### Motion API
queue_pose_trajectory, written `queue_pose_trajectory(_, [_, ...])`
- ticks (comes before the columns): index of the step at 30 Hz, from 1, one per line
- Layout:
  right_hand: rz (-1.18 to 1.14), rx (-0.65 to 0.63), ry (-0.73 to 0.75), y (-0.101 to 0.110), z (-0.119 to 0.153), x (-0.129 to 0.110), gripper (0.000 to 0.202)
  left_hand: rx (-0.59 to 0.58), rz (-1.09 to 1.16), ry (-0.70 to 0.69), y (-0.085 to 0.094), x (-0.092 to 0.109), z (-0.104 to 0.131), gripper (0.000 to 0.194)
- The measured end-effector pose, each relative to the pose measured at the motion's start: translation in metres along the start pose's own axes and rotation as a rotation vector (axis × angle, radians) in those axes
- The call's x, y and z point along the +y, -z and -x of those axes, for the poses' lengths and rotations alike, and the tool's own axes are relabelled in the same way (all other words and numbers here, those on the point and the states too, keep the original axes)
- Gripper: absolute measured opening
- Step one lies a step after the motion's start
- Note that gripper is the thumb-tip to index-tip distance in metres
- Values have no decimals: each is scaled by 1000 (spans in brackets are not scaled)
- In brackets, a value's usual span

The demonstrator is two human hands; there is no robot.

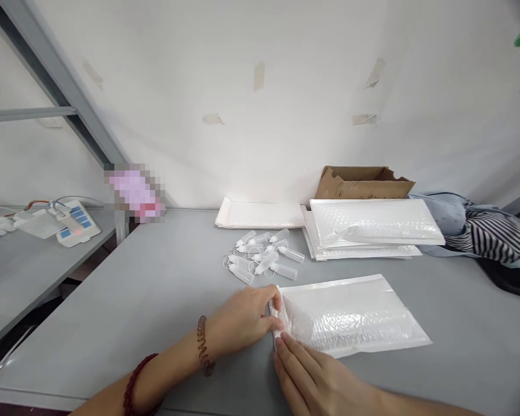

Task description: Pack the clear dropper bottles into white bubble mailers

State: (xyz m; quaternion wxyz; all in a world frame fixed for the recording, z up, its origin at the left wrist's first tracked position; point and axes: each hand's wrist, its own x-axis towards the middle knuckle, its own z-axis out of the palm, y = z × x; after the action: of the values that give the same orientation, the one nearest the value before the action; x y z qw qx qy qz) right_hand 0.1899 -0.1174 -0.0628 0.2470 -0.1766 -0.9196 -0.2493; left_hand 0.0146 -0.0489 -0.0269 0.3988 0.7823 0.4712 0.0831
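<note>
A white bubble mailer (pixel 351 318) lies flat on the grey table, its flap end toward the left. My left hand (pixel 247 318) pinches that left end between thumb and bent fingers. Stretched out and close together, the fingers of my right hand (pixel 316 375) rest on the near corner of the same end, just below my left thumb. Beyond my left hand is a loose pile of small clear plastic dropper bottles (pixel 264 254), several with cap loops attached.
Stacked bubble mailers (pixel 372 222) lie at the back right, before an open cardboard box (pixel 364 184). Flat white mailers (pixel 260 214) rest against the wall. Striped fabric (pixel 498 237) is at far right. On the left table sits a white power strip (pixel 78 222).
</note>
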Motion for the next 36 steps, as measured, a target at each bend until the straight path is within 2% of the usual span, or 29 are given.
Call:
queue_pose_trajectory(2, [-29, -19, 19, 1, 0, 2, 24, 4, -29, -10, 1, 0, -2, 5])
queue_pose_trajectory(7, [-96, -17, 40, 4, -4, 5, 28, 53, -158, 16, 1, 2, -7, 14])
queue_pose_trajectory(11, [-234, 31, -65, 7, -6, 16, 32, 135, -326, -11, 3, -1, -2, 24])
queue_pose_trajectory(13, [-297, 63, -181, 9, -4, 26, 31, 188, -451, -169, 5, 0, 3, 25])
queue_pose_trajectory(17, [-266, 202, -417, 19, 0, 45, 26, 326, -606, -640, -1, 6, 9, 33])
queue_pose_trajectory(19, [-236, 224, -420, 29, -1, 49, 26, 466, -634, -804, -11, 7, 6, 28])
queue_pose_trajectory(21, [-264, 96, -350, 39, -5, 48, 30, 549, -600, -900, -21, 7, 3, 19])
queue_pose_trajectory(22, [-294, 19, -322, 43, -6, 47, 31, 559, -570, -917, -25, 7, 1, 18])
queue_pose_trajectory(24, [-295, 146, -294, 47, -8, 48, 34, 553, -518, -906, -29, 8, 1, 21])
queue_pose_trajectory(26, [-251, 193, -278, 47, -7, 57, 30, 571, -484, -880, -27, 9, 3, 24])
queue_pose_trajectory(28, [-110, 202, -280, 48, -3, 73, 21, 597, -433, -859, -22, 11, 6, 25])
queue_pose_trajectory(29, [-37, 224, -289, 50, 0, 84, 24, 608, -403, -852, -18, 11, 7, 25])
queue_pose_trajectory(33, [211, 296, -382, 66, 19, 129, 36, 642, -341, -756, -4, 11, 7, 24])
queue_pose_trajectory(36, [234, 364, -557, 79, 36, 151, 31, 621, -292, -637, 0, 12, 4, 26])
